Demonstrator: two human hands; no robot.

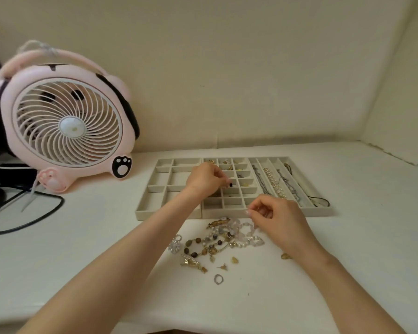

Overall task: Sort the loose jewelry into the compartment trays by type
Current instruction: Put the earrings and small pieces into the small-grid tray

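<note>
White table point(82, 237) in a cream-walled corner, pink fan point(65, 126) at left; loose jewelry point(217, 239) lies just before the grey compartment trays point(169, 216), left hand point(206, 180) curled over them, right hand point(278, 218) curled above the jewelry, neither's hold discernible.

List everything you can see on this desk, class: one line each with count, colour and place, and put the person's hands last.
fan: one, pink, far left on the table
cables: few, black, left edge
compartment trays: three, beige, side by side mid-table
necklaces: several, silver, pearl and dark, right tray's slots
small pieces: several, mostly gold, middle tray's cells
loose jewelry: one pile, gold, brown and clear, before the trays
ring: one, silver, nearest the camera
table: one, white, under everything
left hand: one, fingers curled, over the middle tray
right hand: one, fingers curled, above the pile
</note>
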